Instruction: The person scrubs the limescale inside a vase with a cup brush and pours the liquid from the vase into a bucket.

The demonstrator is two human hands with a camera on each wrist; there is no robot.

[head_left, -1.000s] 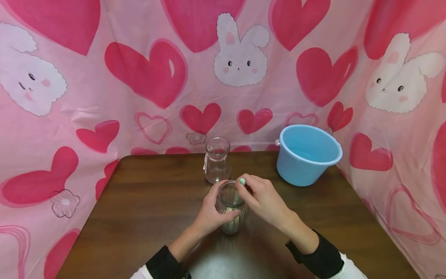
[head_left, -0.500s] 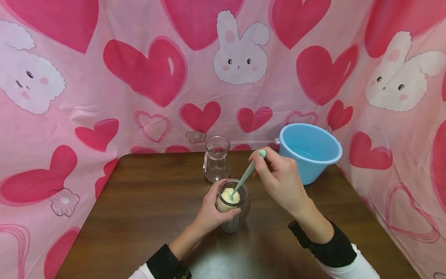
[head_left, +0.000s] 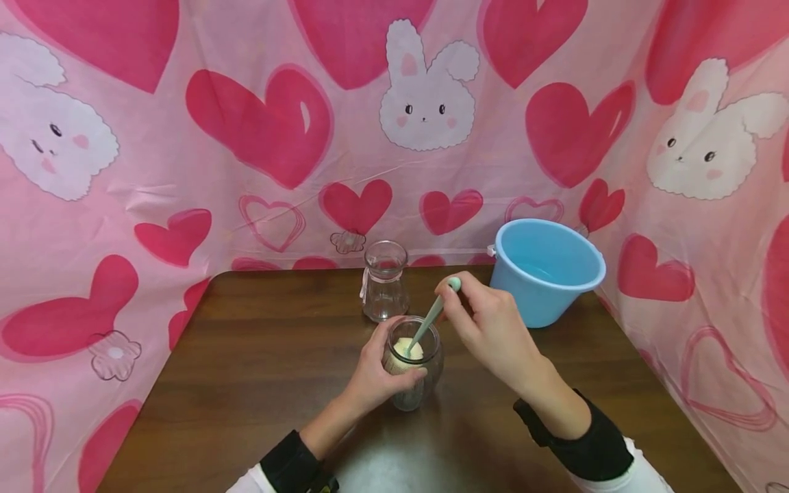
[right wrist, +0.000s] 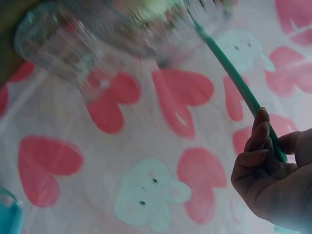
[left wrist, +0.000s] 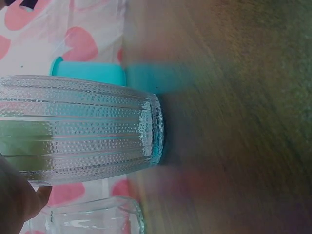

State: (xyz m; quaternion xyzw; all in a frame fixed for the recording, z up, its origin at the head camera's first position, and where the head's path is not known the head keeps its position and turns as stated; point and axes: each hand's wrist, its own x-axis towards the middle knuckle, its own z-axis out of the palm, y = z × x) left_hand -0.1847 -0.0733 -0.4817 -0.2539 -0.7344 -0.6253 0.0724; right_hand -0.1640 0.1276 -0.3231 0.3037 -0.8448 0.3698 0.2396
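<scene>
Spoon work was the step in hand, by the look of it: the right hand pinched the pale green handle near its rounded top, fingers curled round it, while the bowl end sat down inside the ribbed glass jar. The jar stood on the dark wooden table, near its middle, and the left hand wrapped its side and held it fast. To do this well, I judged, the left hand's grip had to stay firm and low on the jar so it could not tip, and the spoon had to rise straight through the mouth without knocking the rim — a slanted handle in a narrow neck spills easily.

The jar's wall was clear glass, beaded and ribbed in fine vertical lines, rounded in the belly; inside lay something pale yellow and grainy, though the blur left its exact kind unclear. The handle was slim, smooth plastic. Just behind stood 1 smaller, empty glass bottle with a narrowed neck, and to the right — well apart — 1 smooth light-blue plastic bucket.
</scene>
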